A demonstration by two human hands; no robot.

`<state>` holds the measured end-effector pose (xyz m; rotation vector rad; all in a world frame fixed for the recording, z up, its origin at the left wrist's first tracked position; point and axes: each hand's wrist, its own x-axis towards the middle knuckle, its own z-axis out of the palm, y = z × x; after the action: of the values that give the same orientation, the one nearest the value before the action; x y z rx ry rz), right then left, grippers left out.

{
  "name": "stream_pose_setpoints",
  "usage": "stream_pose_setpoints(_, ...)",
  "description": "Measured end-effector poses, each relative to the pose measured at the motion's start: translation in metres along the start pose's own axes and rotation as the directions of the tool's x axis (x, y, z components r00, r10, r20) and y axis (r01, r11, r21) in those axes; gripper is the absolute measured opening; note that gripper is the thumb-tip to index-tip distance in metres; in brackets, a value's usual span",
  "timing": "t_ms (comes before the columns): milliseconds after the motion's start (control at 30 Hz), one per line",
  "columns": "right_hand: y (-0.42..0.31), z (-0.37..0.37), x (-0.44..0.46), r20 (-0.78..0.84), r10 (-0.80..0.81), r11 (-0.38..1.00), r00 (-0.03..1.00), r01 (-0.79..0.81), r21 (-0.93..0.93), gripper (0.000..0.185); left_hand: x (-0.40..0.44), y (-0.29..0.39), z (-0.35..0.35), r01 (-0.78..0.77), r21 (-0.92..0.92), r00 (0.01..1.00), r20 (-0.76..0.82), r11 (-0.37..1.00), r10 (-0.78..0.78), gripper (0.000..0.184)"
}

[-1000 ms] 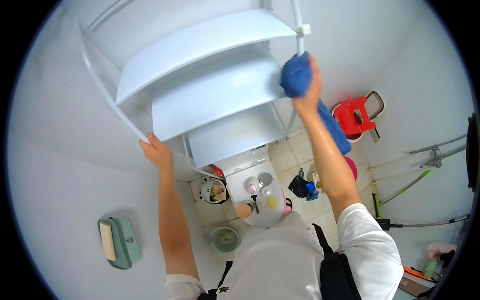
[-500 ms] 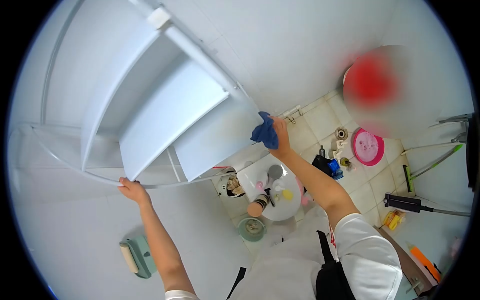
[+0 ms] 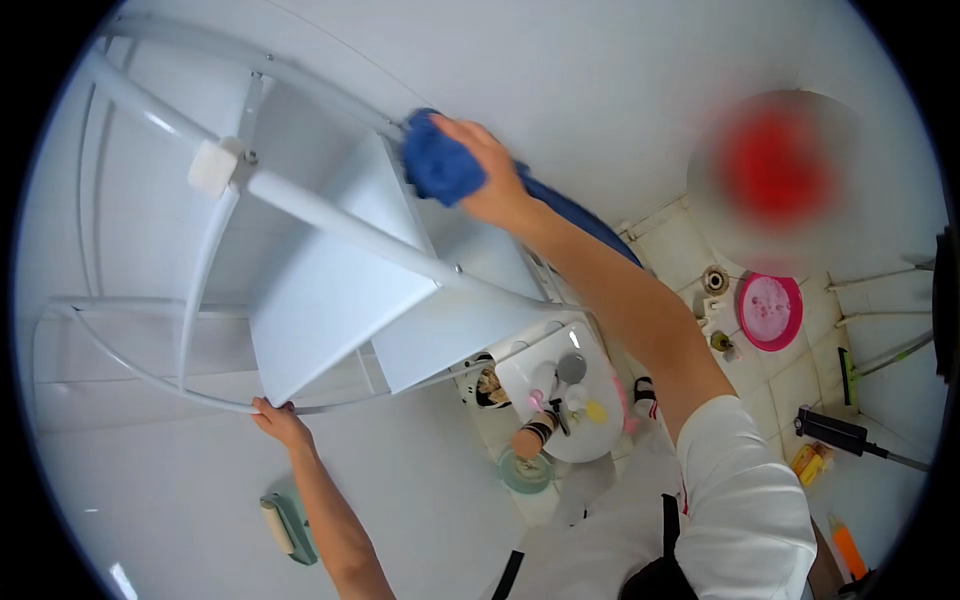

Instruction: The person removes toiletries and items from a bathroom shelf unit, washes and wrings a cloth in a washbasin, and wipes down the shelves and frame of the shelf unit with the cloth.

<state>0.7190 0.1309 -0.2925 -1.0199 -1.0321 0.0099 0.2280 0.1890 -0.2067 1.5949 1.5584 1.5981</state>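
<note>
A white metal rack with tubular rails [image 3: 345, 232] and white shelf panels [image 3: 335, 285] fills the left of the head view. My left hand [image 3: 283, 424] is closed around its lower curved rail, by the corner of a shelf panel. My right hand [image 3: 492, 178] grips a bunched blue cloth [image 3: 437, 165] near the rack's upper rail on the wall side. Whether the cloth touches the rail I cannot tell. A dark blue strip [image 3: 585, 222] shows behind my right forearm; its link to the cloth is hidden.
Beneath the rack, a white toilet lid [image 3: 590, 430] carries several small items. A green basin [image 3: 527, 472], a pink basin of sudsy water [image 3: 790, 335] and a black-headed tool [image 3: 835, 430] stand around it. A green box [image 3: 298, 528] hangs on the wall.
My right hand has moved up and left with the blue cloth, from the shelf's right end toward the upper rail. The view has shifted; my left hand keeps its hold on the lower rail.
</note>
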Motion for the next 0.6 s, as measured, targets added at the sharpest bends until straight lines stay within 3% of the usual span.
stream_pose_setpoints(67, 0.012, 0.035, 0.026, 0.014, -0.095, 0.985, 0.995, 0.096, -0.142, 0.059, 0.000, 0.002, 0.002, -0.005, 0.024, 1.000, 0.012, 1.000, 0.005, 0.032)
stream_pose_setpoints(267, 0.066, 0.038, -0.045, 0.091, 0.070, 0.911, 0.993, -0.026, -0.411, 0.081, -0.002, 0.007, 0.002, -0.030, 0.126, 1.000, 0.000, 0.992, 0.030, 0.034)
stream_pose_setpoints(333, 0.093, 0.026, -0.082, 0.149, 0.217, 0.877, 0.965, -0.126, -0.463, 0.057, 0.006, -0.004, -0.005, -0.010, 0.105, 1.000, 0.012, 0.994, 0.009, 0.035)
stream_pose_setpoints(433, 0.128, 0.017, -0.104, 0.178, 0.361, 0.870, 0.915, -0.263, -0.416, 0.056, 0.005, -0.003, -0.003, -0.006, 0.095, 1.000, -0.007, 0.995, 0.006, 0.034)
stream_pose_setpoints(600, 0.081, -0.032, -0.116, 0.356, 0.522, 0.791, 0.775, -0.285, -0.541, 0.049, 0.005, -0.005, 0.006, 0.034, 0.020, 0.997, -0.063, 0.999, -0.033, 0.032)
